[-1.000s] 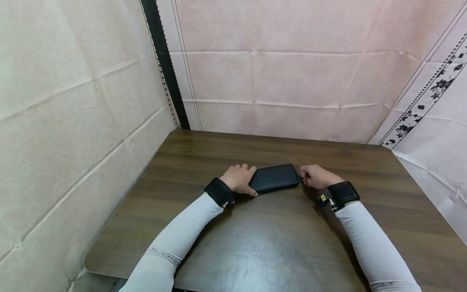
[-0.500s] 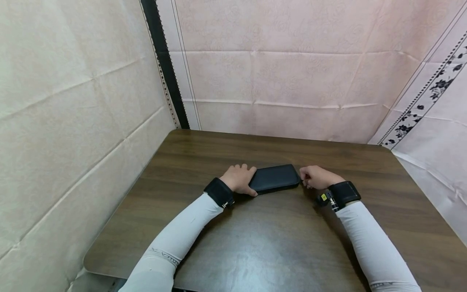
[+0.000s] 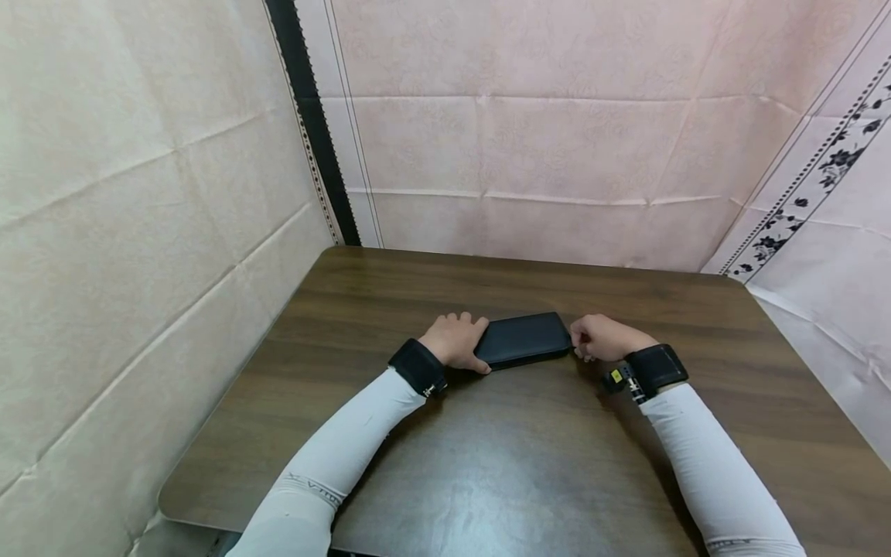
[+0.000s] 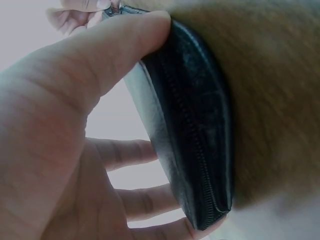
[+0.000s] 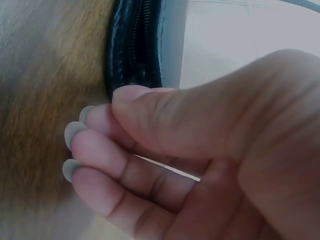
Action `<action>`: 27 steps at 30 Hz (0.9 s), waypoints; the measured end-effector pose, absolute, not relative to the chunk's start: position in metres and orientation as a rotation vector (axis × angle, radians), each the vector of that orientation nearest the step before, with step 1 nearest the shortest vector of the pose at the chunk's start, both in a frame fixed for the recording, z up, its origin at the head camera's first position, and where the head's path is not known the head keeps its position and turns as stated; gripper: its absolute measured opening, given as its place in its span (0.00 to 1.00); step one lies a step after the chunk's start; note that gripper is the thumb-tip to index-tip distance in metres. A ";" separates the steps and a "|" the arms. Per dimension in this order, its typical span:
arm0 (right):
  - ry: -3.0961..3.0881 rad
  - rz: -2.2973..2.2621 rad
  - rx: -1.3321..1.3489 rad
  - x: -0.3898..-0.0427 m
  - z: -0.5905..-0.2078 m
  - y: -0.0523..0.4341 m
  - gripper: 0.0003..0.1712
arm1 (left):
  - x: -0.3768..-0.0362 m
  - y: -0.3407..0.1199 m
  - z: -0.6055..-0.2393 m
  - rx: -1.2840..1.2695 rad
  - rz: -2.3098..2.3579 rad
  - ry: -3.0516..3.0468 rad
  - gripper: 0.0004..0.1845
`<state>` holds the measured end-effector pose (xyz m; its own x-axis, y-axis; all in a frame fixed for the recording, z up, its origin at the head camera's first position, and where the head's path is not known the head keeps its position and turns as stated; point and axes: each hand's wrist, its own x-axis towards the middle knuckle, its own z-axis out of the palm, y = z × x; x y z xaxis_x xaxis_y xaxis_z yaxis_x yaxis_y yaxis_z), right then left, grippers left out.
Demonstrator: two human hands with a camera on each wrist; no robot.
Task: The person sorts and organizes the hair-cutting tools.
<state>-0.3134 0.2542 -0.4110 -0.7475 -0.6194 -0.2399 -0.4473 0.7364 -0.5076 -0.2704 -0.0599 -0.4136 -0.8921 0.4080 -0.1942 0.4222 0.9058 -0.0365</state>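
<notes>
A black zippered pouch [image 3: 525,339] lies flat on the dark wooden table [image 3: 529,464]. My left hand [image 3: 455,340] grips its left end, with the thumb along the near edge and the fingers over the far side. In the left wrist view the thumb [image 4: 115,45] presses the pouch [image 4: 195,125] beside its zipper. My right hand [image 3: 602,336] sits at the right end with its fingers curled. In the right wrist view, thumb and forefinger of the right hand [image 5: 200,150] pinch together at the pouch's [image 5: 135,45] zipper end. A small metal zipper pull [image 4: 116,7] shows between those fingertips.
Cloth-covered walls close in the table on the left [image 3: 139,193], behind [image 3: 543,139] and on the right [image 3: 835,255]. Nothing else lies on the table. Both forearms wear white sleeves and black wrist straps.
The right hand has edged slightly toward the pouch's right end. The left hand and the pouch have stayed put.
</notes>
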 end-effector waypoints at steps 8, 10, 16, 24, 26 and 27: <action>2.527 -0.614 -0.808 -0.313 -0.410 0.252 0.12 | -0.270 -0.060 -0.414 0.632 -0.123 2.890 0.52; 2.522 -0.621 -0.808 -0.313 -0.410 0.252 0.11 | -0.270 -0.060 -0.414 0.630 -0.118 2.890 0.52; 2.507 -0.640 -0.814 -0.313 -0.410 0.252 0.11 | -0.270 -0.059 -0.414 0.627 -0.113 2.886 0.51; 2.486 -0.664 -0.827 -0.312 -0.411 0.251 0.10 | -0.269 -0.059 -0.413 0.618 -0.123 2.886 0.51; 2.484 -0.656 -0.831 -0.313 -0.411 0.250 0.10 | -0.269 -0.058 -0.413 0.618 -0.127 2.887 0.51; 2.485 -0.652 -0.831 -0.313 -0.412 0.250 0.11 | -0.269 -0.058 -0.413 0.618 -0.128 2.888 0.51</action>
